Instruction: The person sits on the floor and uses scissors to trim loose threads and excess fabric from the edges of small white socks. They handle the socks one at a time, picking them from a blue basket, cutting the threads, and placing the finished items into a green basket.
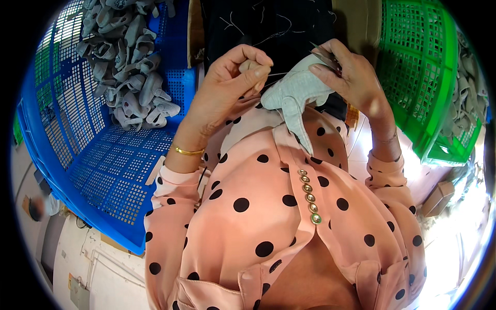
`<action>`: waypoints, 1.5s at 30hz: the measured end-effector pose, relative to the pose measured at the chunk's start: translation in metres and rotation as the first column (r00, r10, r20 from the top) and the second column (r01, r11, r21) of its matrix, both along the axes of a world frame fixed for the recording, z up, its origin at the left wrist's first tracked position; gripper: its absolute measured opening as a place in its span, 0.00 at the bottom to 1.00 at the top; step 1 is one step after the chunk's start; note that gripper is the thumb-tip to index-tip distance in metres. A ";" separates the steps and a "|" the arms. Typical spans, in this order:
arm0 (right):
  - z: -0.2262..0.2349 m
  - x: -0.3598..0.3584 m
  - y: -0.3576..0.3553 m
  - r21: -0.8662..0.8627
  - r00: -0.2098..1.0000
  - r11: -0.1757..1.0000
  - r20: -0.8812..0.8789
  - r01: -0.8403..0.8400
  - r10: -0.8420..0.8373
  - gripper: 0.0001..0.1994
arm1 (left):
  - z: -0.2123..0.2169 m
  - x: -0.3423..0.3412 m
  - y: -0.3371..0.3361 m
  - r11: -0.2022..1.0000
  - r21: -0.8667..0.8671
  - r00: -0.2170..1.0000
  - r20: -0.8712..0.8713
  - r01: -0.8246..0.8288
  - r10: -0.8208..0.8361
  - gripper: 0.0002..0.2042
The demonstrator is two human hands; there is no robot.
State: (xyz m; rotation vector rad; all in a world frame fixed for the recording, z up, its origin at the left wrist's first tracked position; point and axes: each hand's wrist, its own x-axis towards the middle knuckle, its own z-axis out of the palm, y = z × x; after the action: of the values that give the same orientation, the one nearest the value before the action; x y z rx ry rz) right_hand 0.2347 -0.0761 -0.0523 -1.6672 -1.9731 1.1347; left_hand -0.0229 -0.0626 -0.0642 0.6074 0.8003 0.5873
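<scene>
My right hand (354,77) is closed round a pale grey fabric shoe upper (297,93), its thumb pressing on the cloth. Dark pointed blades, apparently thread snips (324,56), stick out between the thumb and fingers of that same hand; their handles are mostly hidden. The upper hangs over my lap, a narrow strap-like part pointing down toward my shirt. To its left, my left hand (240,75) is closed in a pinch. A thin pale thread (279,74) stretches from these fingers to the upper.
A blue plastic basket (111,175) stands at my left with a heap of grey shoe uppers (129,67). On my right is a green plastic basket (413,77), with more grey pieces (465,88) beyond its wall. Loose thread ends (281,33) lie on dark cloth ahead.
</scene>
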 end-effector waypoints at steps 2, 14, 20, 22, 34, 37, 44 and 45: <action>-0.001 0.000 -0.001 0.004 1.000 1.000 0.000 -0.001 0.001 0.18 | 0.006 -0.004 0.001 0.966 0.176 0.970 -0.188 0.187 -0.154 0.13; -0.004 0.001 -0.001 0.020 1.000 1.000 -0.008 0.016 -0.016 0.18 | 0.006 0.017 0.018 0.973 0.231 0.997 -0.067 -0.011 0.027 0.07; -0.009 0.007 -0.007 -0.018 0.999 0.998 -0.010 0.053 -0.053 0.19 | 0.020 0.028 0.023 0.681 0.568 0.803 -0.594 0.462 -0.049 0.18; -0.013 0.007 -0.010 0.026 0.998 0.997 -0.014 0.067 -0.067 0.19 | 0.015 0.029 0.023 0.458 0.641 0.717 -0.697 0.616 0.011 0.15; -0.003 0.018 -0.031 0.250 0.971 0.968 0.234 -0.010 -0.051 0.18 | -0.027 0.070 -0.006 0.995 -0.031 0.995 0.022 -0.095 0.095 0.16; 0.017 0.022 -0.023 0.245 0.949 0.960 0.309 -0.138 0.057 0.18 | -0.025 0.073 -0.006 0.993 0.008 0.993 0.008 -0.116 0.116 0.18; 0.033 0.008 -0.003 0.075 0.805 0.918 0.512 -0.389 0.300 0.20 | -0.024 0.071 -0.008 0.996 0.010 0.995 0.040 -0.087 0.086 0.18; 0.030 0.004 -0.004 0.057 0.782 0.917 0.545 -0.396 0.303 0.20 | -0.023 0.070 -0.009 0.997 0.005 0.997 0.035 -0.074 0.073 0.18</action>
State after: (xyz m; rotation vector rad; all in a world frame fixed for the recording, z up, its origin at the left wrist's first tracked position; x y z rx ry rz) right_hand 0.2384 -0.0802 -0.0227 -1.6865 -2.7326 0.6071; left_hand 0.0470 -0.0711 -0.0875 0.5739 0.7906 0.6662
